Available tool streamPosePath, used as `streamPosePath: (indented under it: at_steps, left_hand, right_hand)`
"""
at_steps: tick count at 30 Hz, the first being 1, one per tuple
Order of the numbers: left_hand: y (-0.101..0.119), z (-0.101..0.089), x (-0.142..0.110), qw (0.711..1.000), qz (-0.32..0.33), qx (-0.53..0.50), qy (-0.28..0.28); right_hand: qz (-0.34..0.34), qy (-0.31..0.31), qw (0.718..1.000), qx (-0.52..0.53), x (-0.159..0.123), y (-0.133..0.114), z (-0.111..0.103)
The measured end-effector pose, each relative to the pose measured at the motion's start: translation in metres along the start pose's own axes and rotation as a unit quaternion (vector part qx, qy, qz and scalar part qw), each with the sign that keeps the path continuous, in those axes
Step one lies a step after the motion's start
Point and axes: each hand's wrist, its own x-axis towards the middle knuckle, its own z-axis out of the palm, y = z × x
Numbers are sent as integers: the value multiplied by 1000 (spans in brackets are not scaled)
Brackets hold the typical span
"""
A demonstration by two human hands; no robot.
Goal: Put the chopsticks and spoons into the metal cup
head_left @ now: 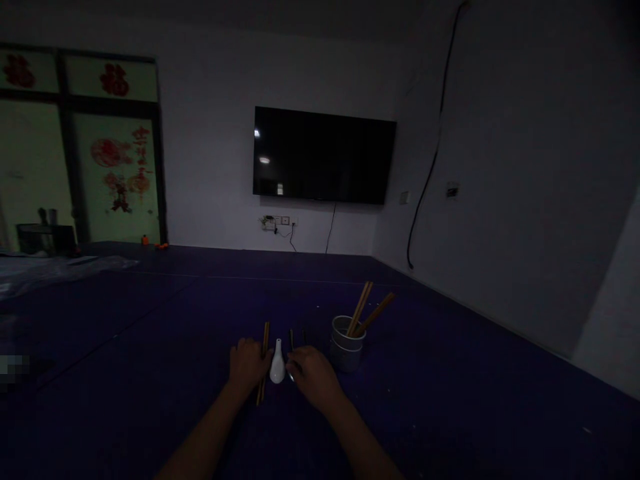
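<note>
My left hand (247, 365) is closed around a pair of wooden chopsticks (266, 332), which point away from me on the dark blue surface. Just right of it lies a white ceramic spoon (277, 370), bowl end toward me, touched by neither hand as far as I can see. My right hand (314, 375) has its fingers bent over a slim metal utensil (291, 337); its shiny near end shows beside the fingertips, but the dark picture hides its exact kind. A second thin dark handle (303, 337) sticks out beyond the knuckles.
Right of my right hand stands a grey cup (346, 357) with several wooden chopsticks (361, 308) leaning in it. Clear plastic sheeting (65, 272) and a dark box (46, 239) are at the far left. A television (323, 157) hangs on the far wall.
</note>
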Motion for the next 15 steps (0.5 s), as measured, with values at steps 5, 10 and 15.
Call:
streamPosePath:
  at_steps: [5, 10, 15]
  left_hand:
    - [2, -2, -2, 1000, 12, 7, -12]
    - [1, 1, -1, 1000, 24, 12, -9]
    - [1, 3, 1, 1000, 22, 9, -9]
  right_hand:
    - [0, 10, 1000, 1, 0, 0, 1]
    - [4, 4, 1000, 2, 1, 0, 0]
    - [8, 2, 1000, 0, 0, -1, -1]
